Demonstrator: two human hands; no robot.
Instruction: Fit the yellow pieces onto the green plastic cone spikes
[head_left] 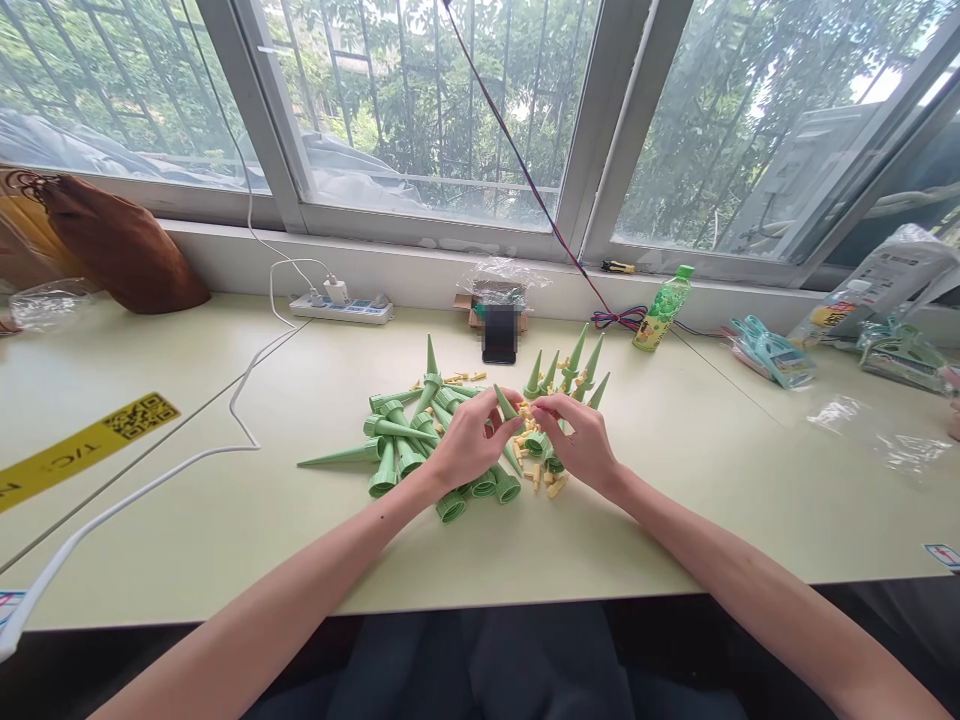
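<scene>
My left hand (pixel 474 438) is closed on a green cone (pixel 505 403), whose tip points up and to the left. Touching or nearly touching that cone, the fingers of my right hand (pixel 576 436) are pinched together at a small yellow piece (pixel 524 409). Many green cones lie in a pile (pixel 405 432) beside and below my left hand. Behind my right hand, several green cones (pixel 576 352) stand with their tips up. Loose yellow pieces (pixel 555 487) lie between and behind my hands. My fingers hide part of the held items.
A phone (pixel 499 335) leans on a small box behind the pile. Farther right stand a green bottle (pixel 664 308) and wrapped items (pixel 772 350). A power strip (pixel 341 308) lies at the back left, its white cable (pixel 244 400) crossing the table (pixel 300 560).
</scene>
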